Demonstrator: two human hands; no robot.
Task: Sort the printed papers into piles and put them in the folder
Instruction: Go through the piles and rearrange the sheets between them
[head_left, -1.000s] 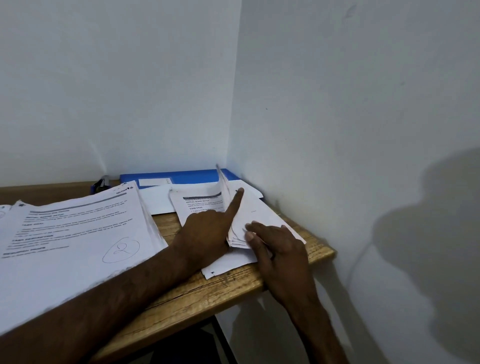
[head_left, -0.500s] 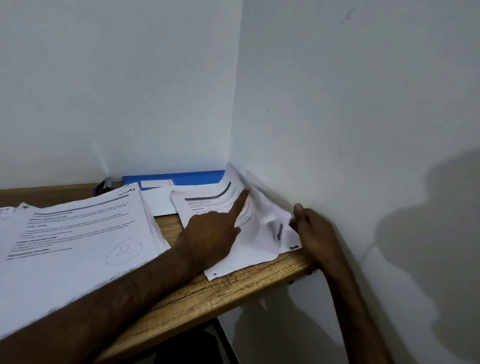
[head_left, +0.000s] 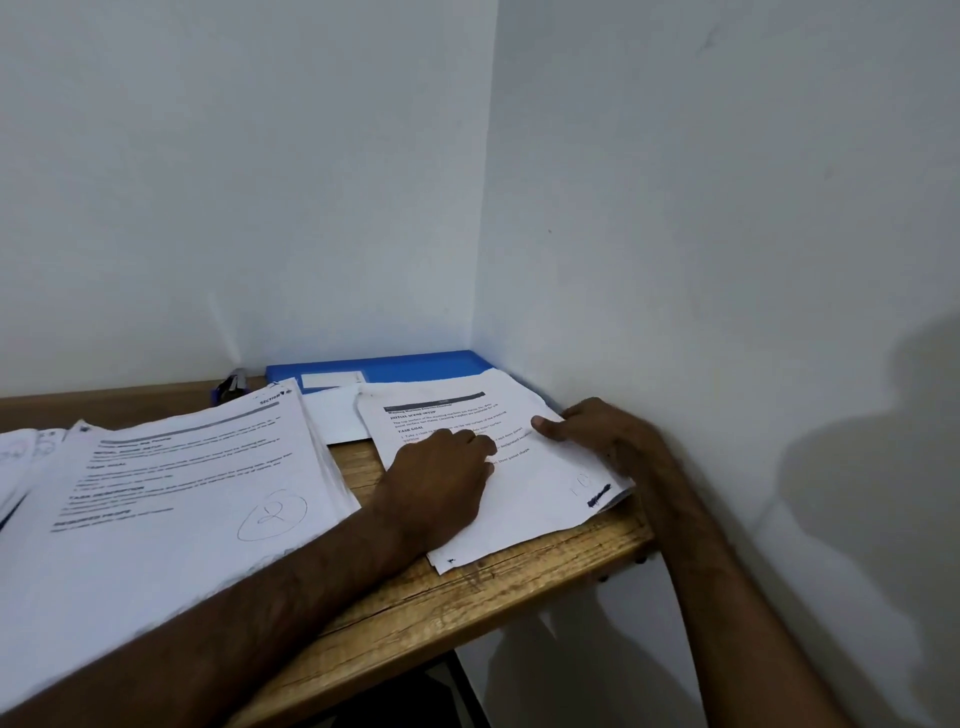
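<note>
Piles seem made but not yet filed: the small pile (head_left: 524, 512), just in front of the blue folder (head_left: 410, 362), is pressed by the curled left hand (head_left: 441, 480) and pinched at its edge by the right hand (head_left: 605, 431), while the big pile (head_left: 171, 499) lies left of the folder.
</note>
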